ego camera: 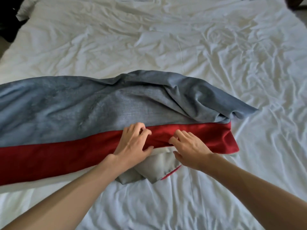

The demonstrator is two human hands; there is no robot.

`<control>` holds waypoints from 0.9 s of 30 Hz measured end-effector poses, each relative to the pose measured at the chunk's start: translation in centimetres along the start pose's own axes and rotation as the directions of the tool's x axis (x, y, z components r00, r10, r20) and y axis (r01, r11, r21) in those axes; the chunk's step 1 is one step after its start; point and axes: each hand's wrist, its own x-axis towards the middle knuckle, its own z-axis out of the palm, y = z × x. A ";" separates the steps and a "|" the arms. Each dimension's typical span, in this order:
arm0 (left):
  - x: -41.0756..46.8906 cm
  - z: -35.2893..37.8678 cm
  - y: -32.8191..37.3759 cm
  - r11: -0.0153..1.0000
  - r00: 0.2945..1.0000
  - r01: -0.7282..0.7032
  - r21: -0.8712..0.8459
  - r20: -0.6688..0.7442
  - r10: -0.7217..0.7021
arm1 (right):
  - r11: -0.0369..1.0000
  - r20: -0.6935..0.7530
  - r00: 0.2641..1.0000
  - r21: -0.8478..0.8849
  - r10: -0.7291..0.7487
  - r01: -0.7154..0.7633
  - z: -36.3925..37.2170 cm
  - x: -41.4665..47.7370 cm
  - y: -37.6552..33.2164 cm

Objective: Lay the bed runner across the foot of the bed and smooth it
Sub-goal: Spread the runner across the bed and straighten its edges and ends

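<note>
Bed runner [66, 110], blue with red band: right end bunched, near edge folded under. Left hand [132, 143] and right hand [189, 146], each grip pinching red band [49, 156]. Wrinkled white bed [166, 47] open beyond.

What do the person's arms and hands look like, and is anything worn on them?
Both forearms are bare, with no sleeves in view. The left hand and the right hand wear no gloves; no rings, watch or bracelet can be seen.

There are two bare hands, the left hand [132, 143] and the right hand [189, 148], one blue-and-red bed runner [66, 113], one white-sheeted bed [149, 39], and one pillow corner [25, 10].
</note>
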 end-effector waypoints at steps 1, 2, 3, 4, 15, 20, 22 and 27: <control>-0.9 0.2 0.4 1.000 1.000 -0.006 0.013 0.010 0.006 | 1.000 0.039 0.999 -0.008 0.011 -0.010 0.1 -0.7 -0.3; -1.6 0.4 0.7 0.999 1.000 -0.010 0.032 0.029 0.009 | 0.999 0.067 0.997 -0.021 0.030 -0.029 0.2 -1.3 -0.6; -2.2 0.7 1.0 0.998 0.999 -0.009 0.055 0.053 0.006 | 0.998 0.086 0.995 -0.045 0.052 -0.049 0.3 -1.6 -0.9; -2.7 1.1 1.3 0.997 0.997 -0.004 0.076 0.077 -0.002 | 0.995 0.098 0.992 -0.072 0.082 -0.075 0.4 -1.7 -1.1; -4.8 2.7 2.1 0.993 0.986 0.120 -0.018 0.123 -0.117 | 0.982 0.094 0.979 0.022 0.183 -0.186 1.5 -2.5 -3.4; -6.4 1.9 1.3 0.998 0.993 0.005 -0.055 0.117 0.001 | 0.987 0.153 0.984 0.116 0.091 -0.110 0.4 -4.1 -4.4; -7.1 1.6 1.2 0.998 0.994 -0.039 -0.042 0.103 0.044 | 0.991 0.179 0.983 0.117 0.047 -0.068 0.1 -4.6 -4.9; -7.6 1.7 1.5 0.998 0.997 -0.046 -0.037 0.067 0.048 | 0.989 0.249 0.966 0.117 0.064 -0.096 0.5 -5.4 -5.6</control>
